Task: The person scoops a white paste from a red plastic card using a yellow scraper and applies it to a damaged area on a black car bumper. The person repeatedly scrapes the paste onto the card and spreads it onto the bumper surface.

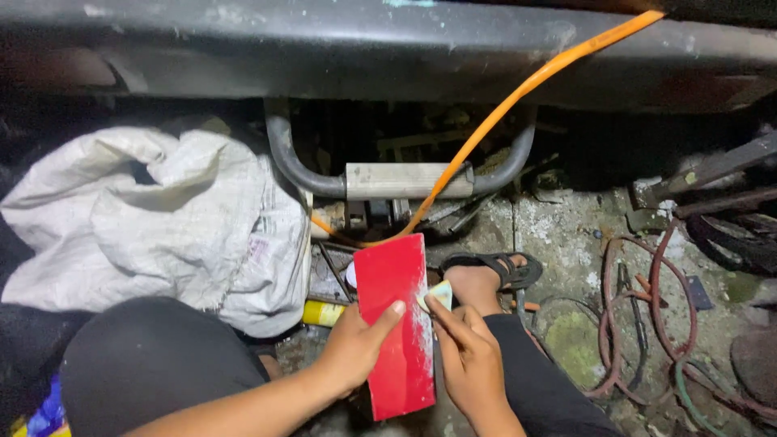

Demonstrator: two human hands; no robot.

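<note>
Red panel [394, 324]: a flat red rectangle, held upright in front of my knees, with a whitish smear down its right edge.
Left hand [352, 348]: I grasp the panel from its left side, thumb across the red face and fingers behind it.
Right hand [469, 360]: I pinch a small pale pad [437, 296] between thumb and fingertips and press it against the panel's right edge, near the top of the smear.
Pad: pale yellow-green, probably a scrap of sanding or putty material, though I cannot tell which from here.
Foot [486, 279]: in a black sandal, just behind the pad and right of the panel, on the rough concrete floor [558, 235].
Sack [154, 218]: a crumpled white bag lying to my left, well clear of the panel.
Hose [518, 97]: an orange line running from the upper right down to the floor just behind the panel's top edge.
Bumper [388, 40]: a grey body part across the top, with a bent grey pipe [405, 180] beneath it.
Can [322, 313]: yellow, lying on the floor between the sack and the panel.
Cables [647, 324]: reddish loops coiled on the floor to my right.
</note>
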